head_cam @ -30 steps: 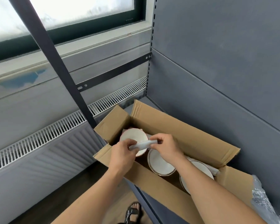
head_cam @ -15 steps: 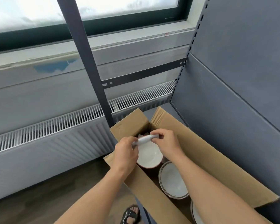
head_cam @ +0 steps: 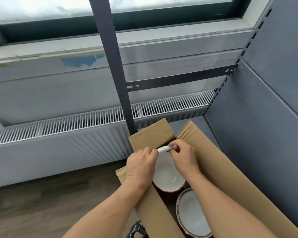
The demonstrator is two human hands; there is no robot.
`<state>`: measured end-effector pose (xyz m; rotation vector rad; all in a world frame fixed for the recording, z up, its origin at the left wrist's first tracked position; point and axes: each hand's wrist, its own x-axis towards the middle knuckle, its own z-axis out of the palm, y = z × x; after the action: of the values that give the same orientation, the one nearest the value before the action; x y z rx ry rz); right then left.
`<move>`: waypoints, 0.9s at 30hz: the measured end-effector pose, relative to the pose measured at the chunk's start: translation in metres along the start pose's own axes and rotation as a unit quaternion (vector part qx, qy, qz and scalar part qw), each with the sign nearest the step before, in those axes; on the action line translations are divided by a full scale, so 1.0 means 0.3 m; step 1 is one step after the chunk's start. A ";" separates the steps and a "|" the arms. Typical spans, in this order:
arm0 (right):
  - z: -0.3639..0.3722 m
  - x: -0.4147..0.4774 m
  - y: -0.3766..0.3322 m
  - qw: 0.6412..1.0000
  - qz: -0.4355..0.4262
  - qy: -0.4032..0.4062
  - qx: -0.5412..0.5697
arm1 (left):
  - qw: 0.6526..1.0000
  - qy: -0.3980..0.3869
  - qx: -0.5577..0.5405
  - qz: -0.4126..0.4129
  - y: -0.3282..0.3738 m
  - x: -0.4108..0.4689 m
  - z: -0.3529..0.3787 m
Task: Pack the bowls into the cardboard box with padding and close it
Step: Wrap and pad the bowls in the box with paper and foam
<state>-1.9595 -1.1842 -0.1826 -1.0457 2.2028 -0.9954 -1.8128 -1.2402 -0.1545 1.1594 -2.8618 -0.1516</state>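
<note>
Your left hand [head_cam: 141, 167] and right hand [head_cam: 184, 157] are both up over the cardboard box [head_cam: 222, 169], fingers [head_cam: 175, 145] pinching either end of a small white roll [head_cam: 166, 148], padding by the look of it. It hangs right above the far bowl [head_cam: 167, 176], which sits in the box touching or just beside the nearer bowl [head_cam: 194, 217]; I can't tell which. That's the worry: no padding shows between them, so they could knock rim to rim. Lose your pinch and the roll drops into the bowl, not the gap. The flaps [head_cam: 151, 134] stand open.
</note>
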 end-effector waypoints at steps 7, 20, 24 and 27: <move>0.027 0.025 0.010 1.000 -0.013 -0.006 -0.011 | 0.995 -0.082 0.048 -0.025 0.021 0.002 0.002; 0.014 0.046 -0.012 0.995 0.032 -0.062 -0.065 | 0.985 -0.160 0.027 -0.056 0.063 0.034 -0.039; 0.017 0.058 -0.005 0.992 0.045 -0.087 -0.075 | 0.984 -0.168 0.018 -0.057 0.081 0.035 -0.048; 0.033 0.055 -0.010 0.995 0.054 -0.039 -0.071 | 0.985 -0.157 0.000 -0.068 0.086 0.036 -0.051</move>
<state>-1.9609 -1.2027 -0.1884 -0.9981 2.2662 -0.7493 -1.8372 -1.2303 -0.1362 1.4498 -3.0419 -0.3719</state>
